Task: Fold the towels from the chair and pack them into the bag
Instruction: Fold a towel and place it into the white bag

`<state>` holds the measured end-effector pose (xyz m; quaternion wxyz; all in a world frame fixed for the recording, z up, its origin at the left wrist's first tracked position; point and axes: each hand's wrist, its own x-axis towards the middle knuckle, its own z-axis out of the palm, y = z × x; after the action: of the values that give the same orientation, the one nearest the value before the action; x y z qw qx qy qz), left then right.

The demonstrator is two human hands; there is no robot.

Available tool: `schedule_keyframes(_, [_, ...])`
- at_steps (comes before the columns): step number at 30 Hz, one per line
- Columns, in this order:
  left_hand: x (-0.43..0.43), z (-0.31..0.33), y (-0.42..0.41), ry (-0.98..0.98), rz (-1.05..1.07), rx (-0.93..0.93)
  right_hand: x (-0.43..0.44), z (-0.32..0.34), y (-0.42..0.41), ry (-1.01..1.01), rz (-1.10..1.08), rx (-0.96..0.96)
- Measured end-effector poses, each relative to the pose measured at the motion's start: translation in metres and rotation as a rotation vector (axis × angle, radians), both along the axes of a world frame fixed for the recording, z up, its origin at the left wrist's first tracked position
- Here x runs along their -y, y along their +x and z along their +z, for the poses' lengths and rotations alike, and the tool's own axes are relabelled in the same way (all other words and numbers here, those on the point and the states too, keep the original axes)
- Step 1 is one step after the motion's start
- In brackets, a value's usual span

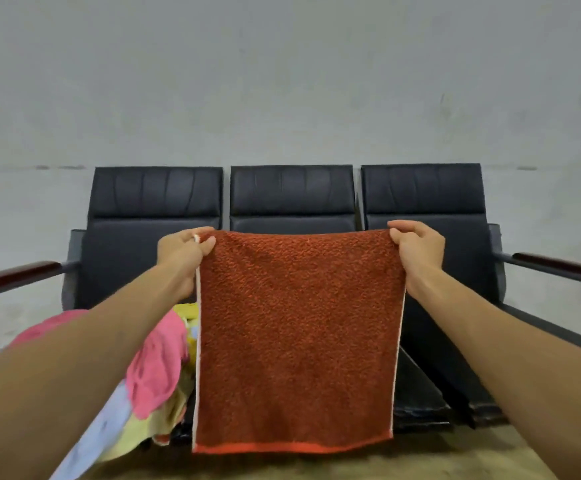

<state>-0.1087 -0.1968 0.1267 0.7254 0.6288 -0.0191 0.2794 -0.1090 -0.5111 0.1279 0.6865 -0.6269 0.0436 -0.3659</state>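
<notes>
A rust-red towel [297, 337] hangs flat in front of me, held up by its two top corners. My left hand [183, 252] pinches the top left corner and my right hand [417, 249] pinches the top right corner. Behind the towel stands a black three-seat chair [292, 195]. On its left seat lies a heap of towels: a pink one [159, 368], a yellow one [164, 410] and a pale blue one [109, 424], partly hidden by my left arm. No bag is in view.
Dark wooden armrests stick out at the left [15, 275] and right [559, 266] ends of the chair. A grey wall [282, 81] rises behind it. The floor [316, 465] shows below the towel's hem.
</notes>
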Motion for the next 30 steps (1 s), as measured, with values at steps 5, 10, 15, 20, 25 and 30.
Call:
schedule_keyframes(5, [-0.013,0.013,-0.005,0.313,0.214,0.083,0.003,0.008,-0.011,-0.453,-0.178,-0.065])
schedule_keyframes(10, [-0.020,0.006,-0.019,0.696,0.378,0.075,0.010,0.007,-0.015,-0.351,-0.227,-0.191])
schedule_keyframes(15, [-0.020,0.005,-0.026,0.593,0.412,0.012,0.018,0.016,-0.017,0.124,-0.020,-0.192])
schedule_keyframes(20, [-0.016,0.012,-0.030,0.232,0.113,-0.135,0.016,0.019,-0.029,0.009,0.107,-0.132])
schedule_keyframes(25, [-0.007,0.017,-0.043,0.429,-0.032,-0.173,0.017,0.017,-0.031,-0.264,0.075,-0.232])
schedule_keyframes(30, [-0.002,0.015,-0.044,0.658,0.248,-0.119,0.023,0.013,-0.034,-0.577,-0.167,-0.255])
